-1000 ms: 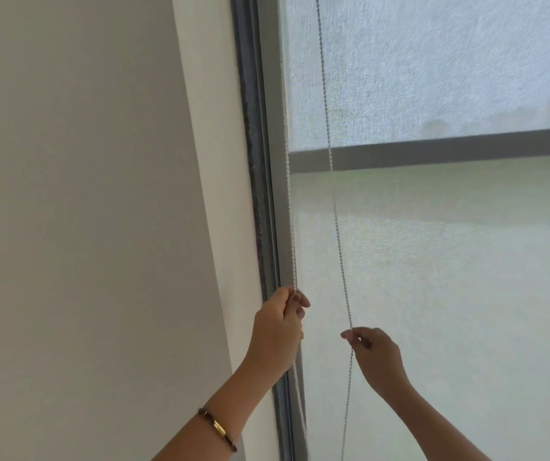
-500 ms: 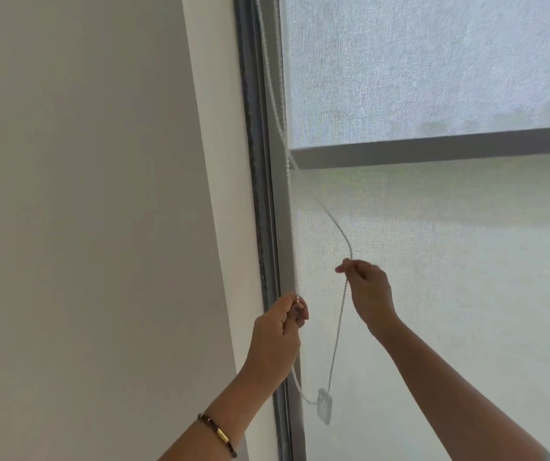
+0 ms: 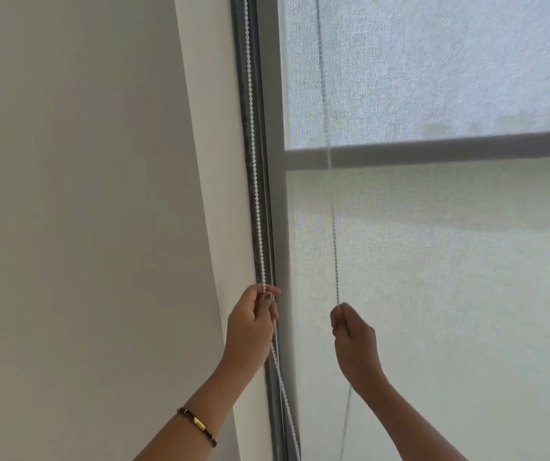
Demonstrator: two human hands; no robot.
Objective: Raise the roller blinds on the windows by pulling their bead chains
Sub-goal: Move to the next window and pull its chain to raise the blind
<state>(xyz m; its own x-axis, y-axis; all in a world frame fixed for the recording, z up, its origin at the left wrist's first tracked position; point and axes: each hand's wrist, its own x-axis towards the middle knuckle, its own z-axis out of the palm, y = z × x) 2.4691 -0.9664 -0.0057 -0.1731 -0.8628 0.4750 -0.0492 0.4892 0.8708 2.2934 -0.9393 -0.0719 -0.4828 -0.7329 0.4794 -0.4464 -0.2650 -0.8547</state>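
Observation:
A pale translucent roller blind [image 3: 433, 261] covers the window; a grey crossbar of the frame [image 3: 450, 149] shows through it. The white bead chain runs in two strands. The left strand [image 3: 252, 144] hangs taut along the dark window frame, and my left hand [image 3: 252, 324] is shut on it at its lower part. The right strand [image 3: 332, 207] hangs in front of the blind, and my right hand [image 3: 355, 344] pinches it from below. Both strands continue down past my hands and out of view.
A plain white wall [image 3: 84, 211] fills the left side. The dark vertical window frame [image 3: 260, 194] stands between wall and blind. A bracelet [image 3: 197, 425] sits on my left wrist.
My right hand has dropped lower on the right strand, which now hangs straight and taut instead of slack and bowed. The chain's weight at the bottom loop has left view. My left hand has barely shifted.

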